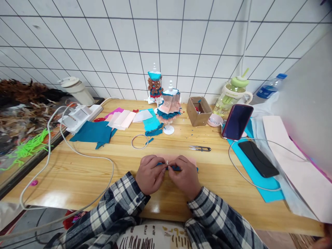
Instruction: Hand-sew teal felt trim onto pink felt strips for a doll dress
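My left hand (151, 174) and my right hand (184, 175) meet at the near middle of the table, fingertips pinched on a narrow dark teal strip (176, 168). It looks like crepe paper or cloth, and my fingers cover much of it. A tiny white piece (167, 162) shows between the fingertips; I cannot make out what it is. Just behind the hands lies a pale pink sheet (191, 160), partly covered. Thread snips (200, 148) rest beyond my right hand. Past my left hand lies a white ring (139, 141) beside a teal scrap (149, 140).
Two small dress stands (169, 103) with ruffled miniature dresses stand at the back, beside a cardboard box (199, 111). Coloured sheets (90, 135) and a white cable (111, 160) lie left. Phones (258, 158), a drink jug (232, 97) and a bottle (269, 89) are right.
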